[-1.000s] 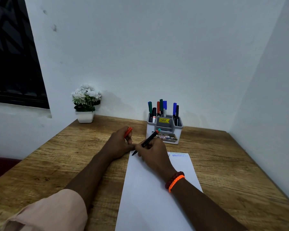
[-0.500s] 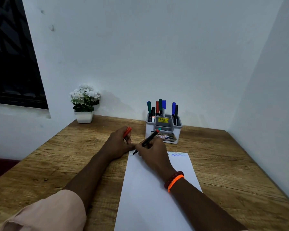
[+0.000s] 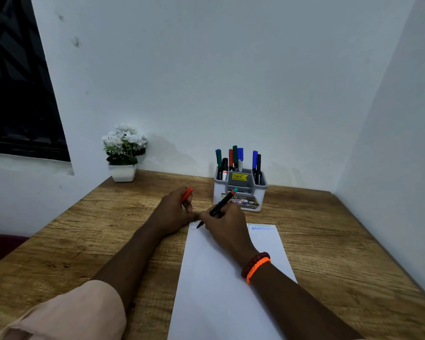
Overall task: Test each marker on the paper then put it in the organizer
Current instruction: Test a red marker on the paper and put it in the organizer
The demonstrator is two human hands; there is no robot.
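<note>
A white sheet of paper (image 3: 221, 285) lies on the wooden desk (image 3: 88, 231), with blue scribbles near its top right corner and faint scribbles at its top left. My right hand (image 3: 225, 224) grips a black marker (image 3: 219, 207) with a teal end, its tip touching the paper's top left corner. My left hand (image 3: 174, 211) rests on the desk beside the paper's corner and holds an orange-red cap (image 3: 186, 194). Behind my hands stands a grey-white organizer (image 3: 239, 192) holding several markers (image 3: 236, 159).
A small white pot of white flowers (image 3: 123, 153) stands at the desk's back left against the wall. White walls close the desk at the back and right. A dark window (image 3: 17, 94) is at the left. The desk's left edge drops off.
Faint scribbles have appeared at the paper's top left under the marker tip. Both hands stay almost in place; the view has shifted slightly.
</note>
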